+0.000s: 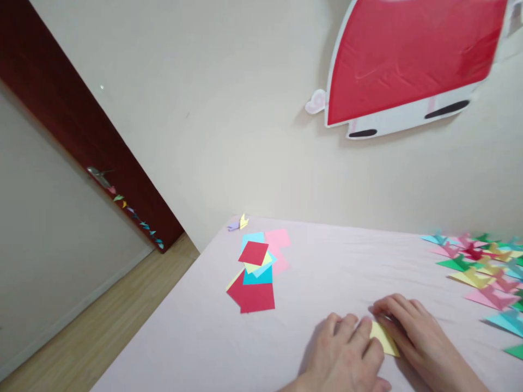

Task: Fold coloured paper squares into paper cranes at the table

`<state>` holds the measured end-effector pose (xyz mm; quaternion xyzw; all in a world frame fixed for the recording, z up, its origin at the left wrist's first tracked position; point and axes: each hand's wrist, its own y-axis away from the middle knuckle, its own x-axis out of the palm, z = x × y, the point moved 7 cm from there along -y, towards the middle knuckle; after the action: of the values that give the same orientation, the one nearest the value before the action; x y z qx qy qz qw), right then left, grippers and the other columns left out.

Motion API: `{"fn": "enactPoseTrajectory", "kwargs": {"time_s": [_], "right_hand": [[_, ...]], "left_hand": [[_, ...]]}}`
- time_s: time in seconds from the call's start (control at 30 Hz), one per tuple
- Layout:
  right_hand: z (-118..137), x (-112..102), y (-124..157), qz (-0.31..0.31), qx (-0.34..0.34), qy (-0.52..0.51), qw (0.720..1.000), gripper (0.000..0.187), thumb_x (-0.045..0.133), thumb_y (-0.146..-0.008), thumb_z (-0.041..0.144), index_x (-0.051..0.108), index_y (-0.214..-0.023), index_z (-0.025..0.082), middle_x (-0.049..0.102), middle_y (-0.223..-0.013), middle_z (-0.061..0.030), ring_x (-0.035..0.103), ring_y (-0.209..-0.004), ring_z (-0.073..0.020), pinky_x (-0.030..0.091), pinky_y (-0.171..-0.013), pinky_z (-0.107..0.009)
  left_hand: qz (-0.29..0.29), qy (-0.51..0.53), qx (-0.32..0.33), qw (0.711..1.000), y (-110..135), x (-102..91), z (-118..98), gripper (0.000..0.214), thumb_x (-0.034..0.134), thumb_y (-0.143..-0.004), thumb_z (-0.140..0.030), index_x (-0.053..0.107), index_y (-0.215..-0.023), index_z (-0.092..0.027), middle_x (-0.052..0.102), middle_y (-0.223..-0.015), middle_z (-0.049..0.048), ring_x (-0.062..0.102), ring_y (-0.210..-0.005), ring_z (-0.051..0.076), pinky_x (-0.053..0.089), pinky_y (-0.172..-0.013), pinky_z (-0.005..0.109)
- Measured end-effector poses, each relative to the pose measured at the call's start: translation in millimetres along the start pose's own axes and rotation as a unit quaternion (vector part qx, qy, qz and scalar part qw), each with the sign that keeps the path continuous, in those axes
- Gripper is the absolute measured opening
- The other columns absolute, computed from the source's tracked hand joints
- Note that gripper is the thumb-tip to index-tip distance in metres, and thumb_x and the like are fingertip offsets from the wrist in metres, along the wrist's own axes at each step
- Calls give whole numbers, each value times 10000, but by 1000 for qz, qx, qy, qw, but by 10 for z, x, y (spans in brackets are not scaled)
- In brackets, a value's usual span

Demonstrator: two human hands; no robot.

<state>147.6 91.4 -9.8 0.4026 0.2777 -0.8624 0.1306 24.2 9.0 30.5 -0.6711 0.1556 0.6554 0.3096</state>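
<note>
A piece of yellow origami paper point(383, 338), folded into a small pointed shape, lies on the table between my hands. My left hand point(345, 351) comes from below, its bent fingers pressed onto the paper's left side. At the opposite edge, my right hand point(412, 332) has its fingers close together and curled against the paper. Both hands cover part of it, so its full outline is hidden. To the left rests a loose pile of coloured paper squares, with a red square point(253, 253) on top and a larger red sheet point(257, 296) below.
Rows of folded paper cranes point(474, 277) in several colours fill the table's right side. Two small folded pieces point(238, 224) sit at the far left corner. A pale cloth covers the table point(196, 332). Behind stand a wall and a dark red door point(118, 169) with hanging paper cranes.
</note>
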Motion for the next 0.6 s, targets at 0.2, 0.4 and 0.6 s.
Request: {"fn": "enactPoseTrajectory", "kwargs": {"time_s": [0.2,0.4,0.6], "right_hand": [[-63,-45,93,8,14,37,999,204,577,-862,404,646,-967,242,682,-967,-78,617,-845,-260,500,-747,-391],[113,-267,321,59,30,10,998,410,683,-812,411,582,-1181,265,636,-1149,-87,581,-1058,-289,499,-891,-429],[236,-437,246,120,34,-74,989,174,493,-964,306,624,-1071,266,616,-1121,-81,600,-1017,-218,530,-847,-339]], "left_hand": [[9,24,-20,999,54,-39,23,452,372,-1000,-505,527,-1247,-160,501,-1434,52,440,-1267,241,420,-967,387],[28,106,-47,993,62,-15,84,474,387,-1003,-499,468,-1344,-179,403,-1523,33,361,-1354,252,371,-1059,418],[54,188,-36,980,-53,96,123,584,476,-976,-477,345,-1465,-185,342,-1557,61,305,-1396,278,316,-1121,466]]}}
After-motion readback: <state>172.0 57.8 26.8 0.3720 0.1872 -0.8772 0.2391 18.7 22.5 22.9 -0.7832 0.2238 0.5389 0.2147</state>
